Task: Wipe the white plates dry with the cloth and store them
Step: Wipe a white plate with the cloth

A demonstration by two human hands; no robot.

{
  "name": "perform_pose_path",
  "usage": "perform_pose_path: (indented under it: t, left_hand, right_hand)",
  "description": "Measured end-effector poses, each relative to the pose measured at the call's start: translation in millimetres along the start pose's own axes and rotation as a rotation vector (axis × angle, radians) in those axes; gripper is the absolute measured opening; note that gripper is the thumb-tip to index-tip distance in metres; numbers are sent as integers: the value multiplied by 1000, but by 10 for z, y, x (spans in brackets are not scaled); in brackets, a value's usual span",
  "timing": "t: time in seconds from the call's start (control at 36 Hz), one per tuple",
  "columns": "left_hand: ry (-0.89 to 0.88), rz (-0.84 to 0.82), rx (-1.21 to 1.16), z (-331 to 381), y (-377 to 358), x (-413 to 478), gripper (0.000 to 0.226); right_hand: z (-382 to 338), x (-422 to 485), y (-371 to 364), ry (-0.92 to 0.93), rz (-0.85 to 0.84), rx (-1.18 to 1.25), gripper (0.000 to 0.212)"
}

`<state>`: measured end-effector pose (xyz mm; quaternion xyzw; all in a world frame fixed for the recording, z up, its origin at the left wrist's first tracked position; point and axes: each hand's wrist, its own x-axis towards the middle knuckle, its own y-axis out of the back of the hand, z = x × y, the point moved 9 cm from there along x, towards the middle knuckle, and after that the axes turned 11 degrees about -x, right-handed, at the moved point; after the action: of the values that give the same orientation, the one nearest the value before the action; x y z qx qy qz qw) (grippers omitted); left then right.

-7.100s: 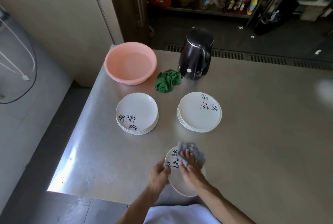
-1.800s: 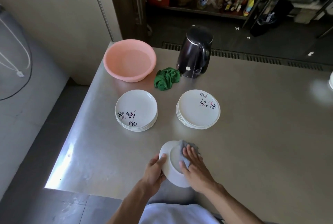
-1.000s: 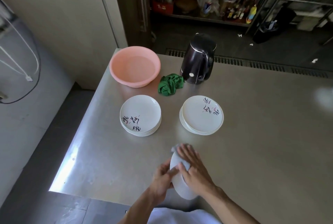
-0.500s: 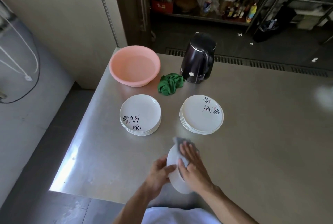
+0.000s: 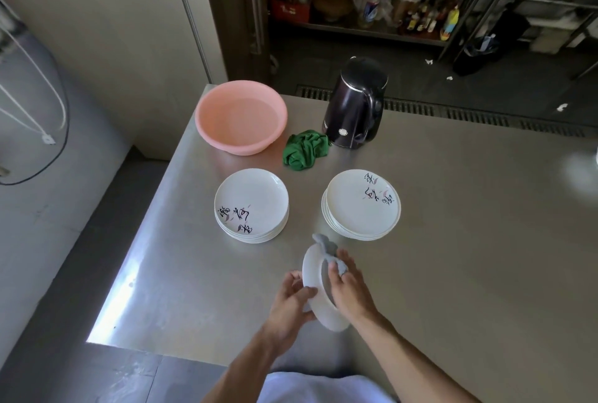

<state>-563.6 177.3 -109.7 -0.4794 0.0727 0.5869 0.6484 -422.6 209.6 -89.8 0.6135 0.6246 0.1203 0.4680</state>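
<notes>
Single head-worn view, wide-angle, looking forward and down across the steel table (image 5: 469, 257). Close over the left hand (image 5: 288, 308) and right hand (image 5: 351, 292) at bottom centre. Reaches past the kettle (image 5: 354, 111) to shelving (image 5: 356, 28) along the top edge, with floor (image 5: 64, 257) down the left side.

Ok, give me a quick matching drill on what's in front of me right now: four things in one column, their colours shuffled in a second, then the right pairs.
Things
1. basin
2. kettle
3. crumpled cloth beside the kettle
4. wiping cloth against the held plate

Colours
A. grey
B. black
C. pink
D. green

Pairs: 1-C, 2-B, 3-D, 4-A
</notes>
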Motion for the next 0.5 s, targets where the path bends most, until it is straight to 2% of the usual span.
perform_pose_path:
  t: [0.11,0.17,0.22,0.28,0.33,0.39,0.42,0.44,0.5]
  left_hand:
    - [42,-90,110,10,-71,-22,35]
    - [48,-84,125,-17,-22,-37,32]
    - [45,-66,124,-25,37,-48,31]
    - [49,-66,133,-41,57,-62,33]
    - [61,-68,137,-50,44,-75,33]
    - [71,-66,149,-59,27,-72,34]
    - [71,-65,161,-59,19,-71,34]
    - [69,-62,172,-55,16,-70,34]
    - [61,-64,187,-48,23,-65,32]
  right_hand:
    - [-260,-297,-181,415,-43,-212,58]
    - [-212,-383,-207,487,-77,-195,57]
    - [-139,-408,-171,515,-81,-203,55]
    - [-45,-355,-183,484,-74,-314,55]
    - [95,-209,-175,316,-60,-378,57]
    - [231,-84,-149,101,-69,-322,57]
    - [250,-58,-146,63,-67,-287,57]
    - [212,-61,-139,87,-49,-264,57]
    - [-3,-157,-140,289,-11,-206,54]
